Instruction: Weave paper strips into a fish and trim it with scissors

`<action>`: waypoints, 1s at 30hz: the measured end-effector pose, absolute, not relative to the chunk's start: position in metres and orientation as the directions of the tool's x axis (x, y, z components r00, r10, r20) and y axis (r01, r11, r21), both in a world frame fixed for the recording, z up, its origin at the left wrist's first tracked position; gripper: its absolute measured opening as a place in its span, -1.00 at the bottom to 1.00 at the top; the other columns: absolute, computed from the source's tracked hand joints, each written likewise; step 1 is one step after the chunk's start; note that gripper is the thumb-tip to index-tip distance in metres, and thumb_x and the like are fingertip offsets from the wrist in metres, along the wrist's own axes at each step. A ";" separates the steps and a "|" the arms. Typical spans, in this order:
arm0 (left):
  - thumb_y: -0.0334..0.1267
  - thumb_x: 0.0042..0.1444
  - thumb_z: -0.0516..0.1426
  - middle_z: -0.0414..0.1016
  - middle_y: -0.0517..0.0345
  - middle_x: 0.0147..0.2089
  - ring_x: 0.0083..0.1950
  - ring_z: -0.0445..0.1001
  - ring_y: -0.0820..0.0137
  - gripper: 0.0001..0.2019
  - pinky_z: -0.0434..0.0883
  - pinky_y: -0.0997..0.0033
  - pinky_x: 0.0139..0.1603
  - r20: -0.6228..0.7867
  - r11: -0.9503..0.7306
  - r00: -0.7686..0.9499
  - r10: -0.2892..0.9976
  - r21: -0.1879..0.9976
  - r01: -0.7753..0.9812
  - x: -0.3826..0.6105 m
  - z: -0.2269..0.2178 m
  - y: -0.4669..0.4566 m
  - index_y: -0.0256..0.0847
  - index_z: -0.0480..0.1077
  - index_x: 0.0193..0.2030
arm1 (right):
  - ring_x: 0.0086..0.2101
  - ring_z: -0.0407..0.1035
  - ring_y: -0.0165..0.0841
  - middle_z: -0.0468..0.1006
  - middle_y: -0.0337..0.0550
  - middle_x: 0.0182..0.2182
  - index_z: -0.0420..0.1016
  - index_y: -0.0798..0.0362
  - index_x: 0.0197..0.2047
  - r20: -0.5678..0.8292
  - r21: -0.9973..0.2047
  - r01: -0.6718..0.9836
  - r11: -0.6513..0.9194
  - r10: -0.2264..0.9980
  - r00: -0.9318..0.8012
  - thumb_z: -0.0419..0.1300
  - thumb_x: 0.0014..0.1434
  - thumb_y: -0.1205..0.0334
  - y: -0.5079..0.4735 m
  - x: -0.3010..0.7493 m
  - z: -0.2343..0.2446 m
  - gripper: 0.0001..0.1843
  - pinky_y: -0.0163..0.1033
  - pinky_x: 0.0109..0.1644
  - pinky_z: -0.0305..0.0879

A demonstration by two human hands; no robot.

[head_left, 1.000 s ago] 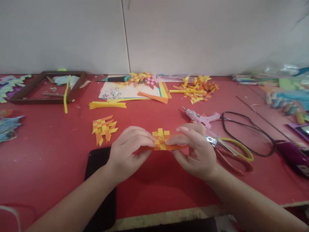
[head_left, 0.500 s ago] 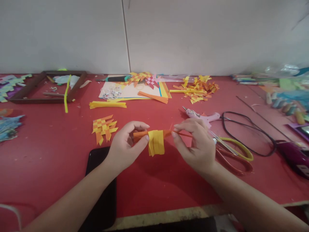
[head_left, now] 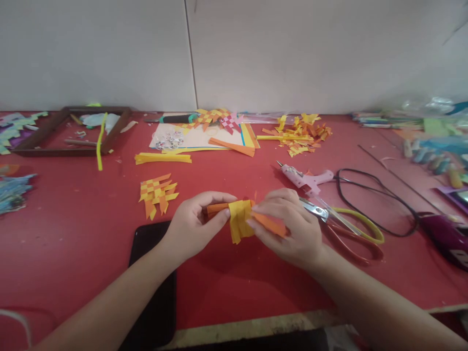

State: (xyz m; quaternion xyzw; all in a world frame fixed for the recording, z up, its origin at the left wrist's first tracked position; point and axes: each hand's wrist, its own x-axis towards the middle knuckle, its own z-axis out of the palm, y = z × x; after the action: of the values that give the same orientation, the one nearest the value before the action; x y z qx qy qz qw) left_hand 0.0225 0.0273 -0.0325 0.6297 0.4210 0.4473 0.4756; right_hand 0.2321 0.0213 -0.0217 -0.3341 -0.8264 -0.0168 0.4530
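Note:
Between my hands, above the red table, is a piece of paper weaving (head_left: 241, 222): yellow strips hang side by side over orange strips that run sideways. My left hand (head_left: 199, 219) pinches its left edge between thumb and fingers, with orange ends passing behind the fingers. On the other side my right hand (head_left: 288, 224) grips the orange paper strip (head_left: 270, 224) close to the yellow ones; its fingertips are slightly blurred. To the left lies a woven paper fish shape (head_left: 157, 194) in yellow and orange checks. Scissors (head_left: 351, 229) rest just right of my right hand.
A black phone (head_left: 155, 292) lies under my left forearm. A pink glue gun (head_left: 307, 178) with a dark cable is behind my right hand. Farther back are yellow strips (head_left: 163, 158), paper scraps (head_left: 302, 136), a cutter (head_left: 179, 119) and a brown frame (head_left: 66, 152).
The weaving and my left hand have shifted slightly right and nearer. My right hand has moved in toward the yellow strips, and the orange strip now shows broad side on. More of the scissors shows.

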 end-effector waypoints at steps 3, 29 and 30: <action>-0.28 0.17 0.22 0.64 0.02 -0.08 -0.07 0.61 0.30 -0.80 0.58 0.38 -0.07 0.164 -0.204 0.262 0.951 0.970 0.132 0.021 -0.033 0.026 -0.17 0.55 -0.06 | -0.33 0.44 -0.30 0.58 -0.22 -0.41 0.43 -0.03 -0.12 0.754 -0.271 0.534 0.801 0.521 -0.400 0.27 0.11 0.42 0.021 0.231 -0.021 -0.73 -0.15 -0.26 0.44; -0.32 0.13 0.26 0.66 0.03 -0.15 -0.17 0.63 0.30 -0.83 0.59 0.38 -0.13 0.238 -0.314 0.417 0.877 0.941 0.123 0.022 -0.026 0.021 -0.16 0.57 -0.12 | -0.38 0.38 -0.34 0.48 -0.31 -0.46 0.32 -0.05 0.06 0.702 -0.364 0.524 0.770 0.597 -0.389 0.23 0.14 0.40 0.016 0.228 -0.021 -0.58 -0.16 -0.23 0.29; -0.33 0.15 0.24 0.66 0.04 -0.17 -0.18 0.63 0.32 -0.84 0.59 0.40 -0.16 0.228 -0.299 0.389 0.893 0.945 0.133 0.023 -0.028 0.021 -0.16 0.57 -0.12 | -0.36 0.38 -0.32 0.48 -0.27 -0.43 0.33 -0.04 0.06 0.708 -0.368 0.535 0.761 0.602 -0.369 0.23 0.13 0.38 0.016 0.229 -0.020 -0.58 -0.14 -0.22 0.30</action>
State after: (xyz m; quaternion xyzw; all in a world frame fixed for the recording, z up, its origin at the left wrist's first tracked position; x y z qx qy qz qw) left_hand 0.0227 0.0211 -0.0279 0.6933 0.3698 0.4110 0.4621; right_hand 0.2289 0.0159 -0.0197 -0.3438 -0.8265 0.0376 0.4440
